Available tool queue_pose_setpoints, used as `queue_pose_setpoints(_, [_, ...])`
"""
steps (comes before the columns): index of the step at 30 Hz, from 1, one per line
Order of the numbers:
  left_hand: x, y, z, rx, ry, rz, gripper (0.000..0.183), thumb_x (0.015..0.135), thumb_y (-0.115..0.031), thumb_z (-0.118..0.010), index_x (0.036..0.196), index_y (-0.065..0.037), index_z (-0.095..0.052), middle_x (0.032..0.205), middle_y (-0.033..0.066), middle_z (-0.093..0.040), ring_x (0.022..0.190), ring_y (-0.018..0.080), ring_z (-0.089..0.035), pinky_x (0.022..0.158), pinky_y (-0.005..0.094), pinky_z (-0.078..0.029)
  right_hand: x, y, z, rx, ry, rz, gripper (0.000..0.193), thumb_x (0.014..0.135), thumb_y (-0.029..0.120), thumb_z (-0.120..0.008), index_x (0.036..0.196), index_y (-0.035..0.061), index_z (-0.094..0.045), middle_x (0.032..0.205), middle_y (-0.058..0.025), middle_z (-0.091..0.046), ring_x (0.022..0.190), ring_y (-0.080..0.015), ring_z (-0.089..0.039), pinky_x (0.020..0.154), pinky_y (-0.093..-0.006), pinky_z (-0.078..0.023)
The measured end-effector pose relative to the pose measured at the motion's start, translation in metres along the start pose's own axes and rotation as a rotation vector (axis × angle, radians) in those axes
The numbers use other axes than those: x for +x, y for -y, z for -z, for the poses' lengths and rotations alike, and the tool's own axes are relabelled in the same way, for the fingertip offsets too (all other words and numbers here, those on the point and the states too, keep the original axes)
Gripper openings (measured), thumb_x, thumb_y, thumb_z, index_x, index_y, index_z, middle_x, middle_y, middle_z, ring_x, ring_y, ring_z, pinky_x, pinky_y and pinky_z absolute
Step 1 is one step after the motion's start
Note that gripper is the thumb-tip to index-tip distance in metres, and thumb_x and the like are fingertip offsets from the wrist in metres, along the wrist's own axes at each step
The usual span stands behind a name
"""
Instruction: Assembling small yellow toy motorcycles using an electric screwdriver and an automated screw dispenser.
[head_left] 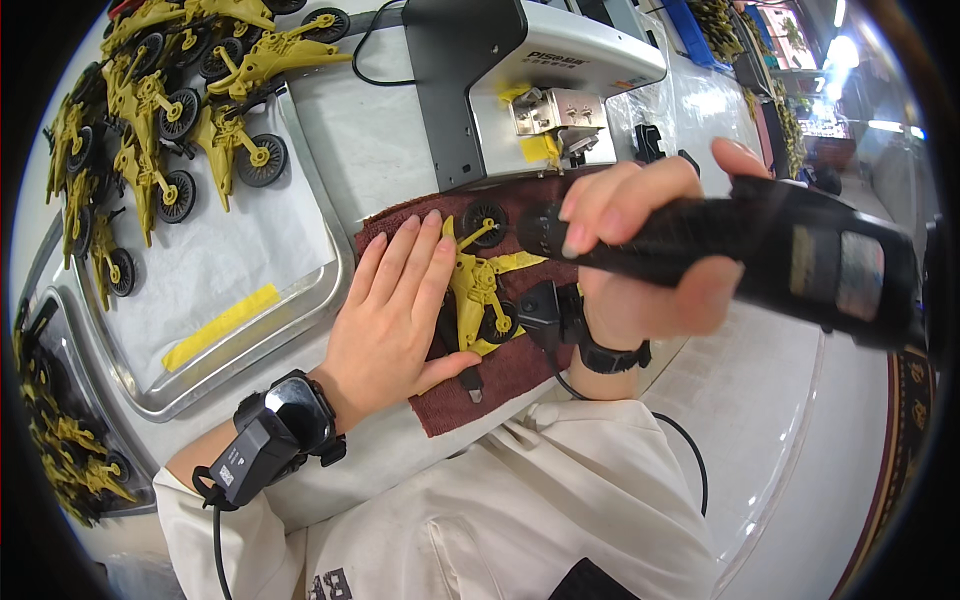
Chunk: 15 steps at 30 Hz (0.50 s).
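Observation:
On a brown towel (440,408) lies a yellow toy motorcycle part (478,282) with black spoked wheels. My left hand (400,285) rests flat along its left side, fingers stretched out and thumb by its lower end. Under that thumb shows the end of a dark slim tool with a pale tip (473,382); the rest is mostly covered. My right hand (650,245) wraps around a thick black hand-held tool (790,250), which is slightly blurred. The tool's round end points left, above the toy's right side. Its exact kind cannot be made out.
A metal tray (165,400) at the left holds white paper, a yellow strip (220,328) and several yellow toy motorcycle parts (225,150). Another tray at the lower left has more. Behind the towel stands a grey and black machine (480,90) with a metal fixture (560,112).

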<state>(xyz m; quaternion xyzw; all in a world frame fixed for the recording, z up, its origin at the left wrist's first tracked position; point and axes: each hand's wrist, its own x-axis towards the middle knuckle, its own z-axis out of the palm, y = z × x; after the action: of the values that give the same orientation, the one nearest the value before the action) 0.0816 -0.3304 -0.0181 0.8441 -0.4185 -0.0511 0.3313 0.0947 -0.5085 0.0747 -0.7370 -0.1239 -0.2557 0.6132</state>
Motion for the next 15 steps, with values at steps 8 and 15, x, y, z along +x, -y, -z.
queue_pose_setpoints(8, [0.002,0.0,0.001,0.004,0.01,0.004,0.099,0.069,-0.054,-0.068,0.136,0.008,-0.03,0.144,0.025,-0.029,0.133,0.0378,-0.03,0.11,0.0477,-0.021,0.007,-0.023,-0.004,0.077,0.033,-0.066,0.057,0.087,0.053,-0.056,0.117,0.0106,-0.033,0.068,-0.0059,-0.052,0.049,-0.018,-0.05,0.052,-0.0341,-0.045])
queue_pose_setpoints(15, [0.001,-0.001,0.001,0.067,0.031,0.005,0.099,0.069,-0.056,-0.067,0.137,0.007,-0.03,0.144,0.0243,-0.029,0.133,0.0374,-0.029,0.11,0.0478,-0.021,0.007,-0.003,0.013,0.151,-0.039,0.109,0.073,0.086,0.066,-0.045,0.128,0.0078,-0.033,0.067,-0.0069,-0.053,0.051,-0.0201,-0.052,0.053,-0.0375,-0.045])
